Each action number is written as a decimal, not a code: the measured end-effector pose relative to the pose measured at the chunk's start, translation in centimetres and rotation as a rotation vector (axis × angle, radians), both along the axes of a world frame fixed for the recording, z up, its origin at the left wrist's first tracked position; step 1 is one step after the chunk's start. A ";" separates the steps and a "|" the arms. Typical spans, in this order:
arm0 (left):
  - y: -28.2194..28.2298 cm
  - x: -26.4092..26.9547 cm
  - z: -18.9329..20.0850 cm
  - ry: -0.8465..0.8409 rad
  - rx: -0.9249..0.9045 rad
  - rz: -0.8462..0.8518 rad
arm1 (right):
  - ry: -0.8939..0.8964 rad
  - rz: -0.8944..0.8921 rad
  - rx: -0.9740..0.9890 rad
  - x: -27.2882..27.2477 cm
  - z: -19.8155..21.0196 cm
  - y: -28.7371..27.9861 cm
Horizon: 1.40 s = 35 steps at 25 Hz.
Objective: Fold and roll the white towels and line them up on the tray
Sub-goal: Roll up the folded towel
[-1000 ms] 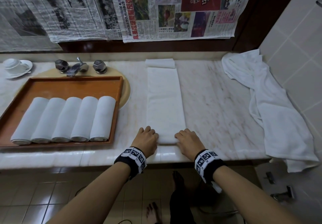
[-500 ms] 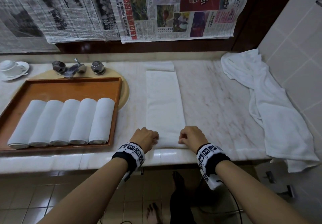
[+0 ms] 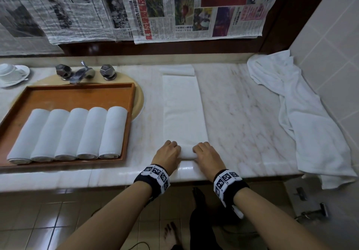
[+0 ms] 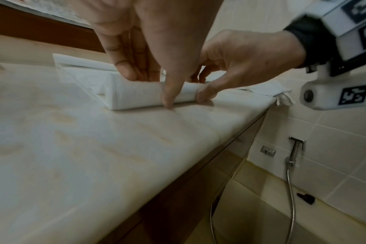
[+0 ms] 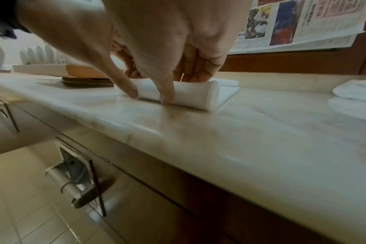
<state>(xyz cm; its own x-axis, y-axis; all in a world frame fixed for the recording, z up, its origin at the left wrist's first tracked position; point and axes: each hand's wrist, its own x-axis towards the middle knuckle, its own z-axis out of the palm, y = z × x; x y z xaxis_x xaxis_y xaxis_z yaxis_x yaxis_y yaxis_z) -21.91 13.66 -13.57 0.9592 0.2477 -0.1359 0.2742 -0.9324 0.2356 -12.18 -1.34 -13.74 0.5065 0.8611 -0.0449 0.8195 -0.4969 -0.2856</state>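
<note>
towel strip [image 3: 183, 109] flat on marble counter [image 3: 242, 113], long axis running away from body, near end rolled into short tight cylinder [image 4: 134, 95] close to front edge. far end folded over at the back wall.

left hand [image 3: 168, 155] on left half of roll: fingers [image 4: 125, 69] curled over top, thumb tip down on counter at roll's near side. gripping the roll.

right hand [image 3: 206, 156] on right half: fingers [image 5: 201, 72] curled over top, thumb [image 5: 167, 92] planted at front of roll. also gripping. hands just beside each other, bit of roll visible between.

tray [image 3: 81, 94] left of strip, wooden, partly over round sink cover. five rolled towels [image 3: 71, 133] side by side, touching, in near half of tray; far half bare.

loose towel heap [image 3: 310, 129] at right end of counter, hanging over edge. tap [image 3: 83, 73] behind tray, cup and saucer [image 3: 11, 73] far left. newspaper [image 3: 136, 8] taped across wall.
</note>
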 end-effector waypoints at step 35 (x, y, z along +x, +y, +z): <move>0.4 2.2 1.4 0.129 0.045 -0.118 | 0.043 0.166 -0.048 1.4 1.3 1.0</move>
